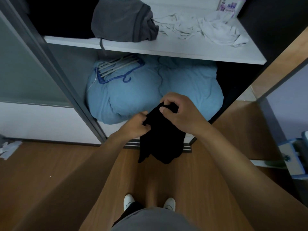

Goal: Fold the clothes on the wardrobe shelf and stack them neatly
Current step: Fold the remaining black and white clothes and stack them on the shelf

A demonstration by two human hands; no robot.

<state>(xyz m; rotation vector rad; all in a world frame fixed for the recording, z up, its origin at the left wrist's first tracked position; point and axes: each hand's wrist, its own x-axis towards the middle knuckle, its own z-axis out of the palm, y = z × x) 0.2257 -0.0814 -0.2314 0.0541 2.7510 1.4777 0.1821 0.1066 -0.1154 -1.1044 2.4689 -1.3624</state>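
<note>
A black garment hangs in the air in front of the wardrobe, held by both hands at its top edge. My left hand pinches its left side and my right hand grips its upper right corner. On the white wardrobe shelf above lie a crumpled grey garment in the middle and a rumpled white garment to its right. A dark pile fills the shelf's left end.
Below the shelf a bulky light-blue duvet fills the compartment, with blue hangers on top. A sliding door stands at the left, a wooden panel at the right. White scraps lie on the wooden floor.
</note>
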